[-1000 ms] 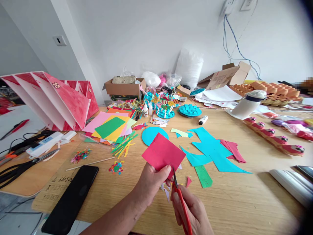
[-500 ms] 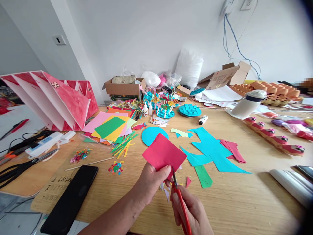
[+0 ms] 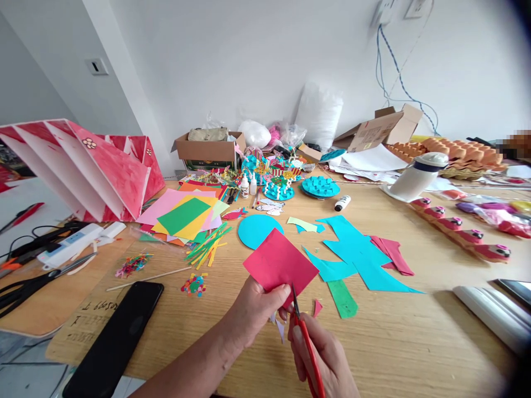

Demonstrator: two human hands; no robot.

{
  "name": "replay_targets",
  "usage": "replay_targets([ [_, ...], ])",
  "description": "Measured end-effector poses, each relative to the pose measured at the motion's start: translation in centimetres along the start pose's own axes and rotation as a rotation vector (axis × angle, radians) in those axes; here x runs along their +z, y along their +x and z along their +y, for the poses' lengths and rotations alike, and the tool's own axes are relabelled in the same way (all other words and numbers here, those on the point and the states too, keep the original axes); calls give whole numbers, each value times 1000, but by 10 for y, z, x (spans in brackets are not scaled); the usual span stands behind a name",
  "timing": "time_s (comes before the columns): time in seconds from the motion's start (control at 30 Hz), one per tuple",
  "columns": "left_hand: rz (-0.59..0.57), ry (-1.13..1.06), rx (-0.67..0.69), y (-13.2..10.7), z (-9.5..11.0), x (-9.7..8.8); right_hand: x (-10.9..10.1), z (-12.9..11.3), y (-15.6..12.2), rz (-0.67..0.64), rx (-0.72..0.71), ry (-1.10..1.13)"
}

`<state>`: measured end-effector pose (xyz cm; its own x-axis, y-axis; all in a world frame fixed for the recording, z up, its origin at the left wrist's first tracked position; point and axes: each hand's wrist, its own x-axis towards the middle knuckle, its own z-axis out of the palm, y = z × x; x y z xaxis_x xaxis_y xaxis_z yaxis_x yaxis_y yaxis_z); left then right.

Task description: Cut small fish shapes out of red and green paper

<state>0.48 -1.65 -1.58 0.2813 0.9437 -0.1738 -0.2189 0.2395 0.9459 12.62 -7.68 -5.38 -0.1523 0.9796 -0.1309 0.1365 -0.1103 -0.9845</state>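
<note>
My left hand (image 3: 254,312) pinches the near corner of a pink-red paper sheet (image 3: 279,262) and holds it up over the wooden table (image 3: 415,342). My right hand (image 3: 326,359) grips red-handled scissors (image 3: 306,345), whose dark blades meet the sheet's lower edge beside my left thumb. Small paper offcuts (image 3: 317,307) lie on the table just below the hands.
A black phone (image 3: 114,337) lies at the near left. Blue paper cutouts (image 3: 357,251), a blue disc (image 3: 258,229), a green strip (image 3: 343,298) and a stack of coloured sheets (image 3: 185,216) lie beyond. A red folded board (image 3: 95,168), cardboard boxes, glue bottles and black scissors (image 3: 25,284) stand around.
The view shifted slightly; the paper and scissors stay together, with the sheet turned a little in my left hand.
</note>
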Motion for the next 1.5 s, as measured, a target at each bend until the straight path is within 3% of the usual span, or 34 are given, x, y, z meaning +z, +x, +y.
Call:
replay_targets([
  [0.37,-12,-24,-2,2,-9,-4,1,5,0,12,24,-38],
  [0.5,40,-30,38,3,-13,-6,1,5,2,-20,36,-17],
  [0.73,66,43,18,0,-5,0,0,2,0,-22,4,-39],
  [1.03,-28,48,10,-3,-8,1,0,-1,-2,11,6,7],
  [1.5,-19,55,-3,-4,-8,3,-2,4,-4,30,15,-2],
])
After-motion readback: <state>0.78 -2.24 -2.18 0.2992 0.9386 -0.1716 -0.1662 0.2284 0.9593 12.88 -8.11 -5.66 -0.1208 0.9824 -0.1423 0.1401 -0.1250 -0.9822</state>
